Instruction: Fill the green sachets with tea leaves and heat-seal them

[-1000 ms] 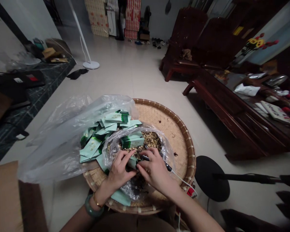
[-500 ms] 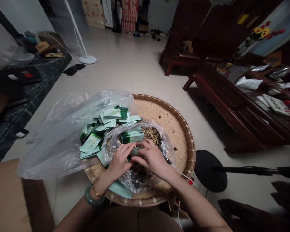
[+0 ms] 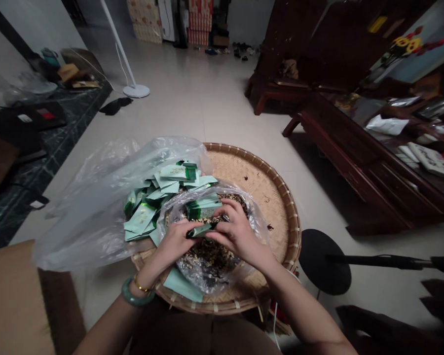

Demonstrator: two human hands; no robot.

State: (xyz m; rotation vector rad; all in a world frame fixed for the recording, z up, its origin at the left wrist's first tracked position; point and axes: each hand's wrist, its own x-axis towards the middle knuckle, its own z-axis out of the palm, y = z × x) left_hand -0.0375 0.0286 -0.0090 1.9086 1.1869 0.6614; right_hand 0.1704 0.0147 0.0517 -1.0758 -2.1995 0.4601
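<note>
A small green sachet (image 3: 202, 230) is held level between my hands over an open clear plastic bag (image 3: 257, 229). My left hand (image 3: 173, 241) pinches its left end. The thumb and fingers of my right hand (image 3: 239, 234) close on its right end. A dark, shiny pen-like tool (image 3: 225, 217) shows between the right fingers; the rest of it is hidden by the hand. Loose dark and yellowish bits (image 3: 210, 251) fill the bag. A stack of green sachets (image 3: 204, 204) lies on them, just beyond my fingers.
The bag rests in a round woven bamboo tray (image 3: 272, 197). More green sachets (image 3: 142, 219) are piled at its left, beside a large plastic bag (image 3: 96, 212). One flat green sachet (image 3: 183, 286) lies at the near rim. A black round stand base (image 3: 323, 261) is on the right.
Both hands have risen slightly away from me, lifting the sachet above the loose bits. The black tool's body and cord end, visible earlier, are now mostly covered by my right hand.
</note>
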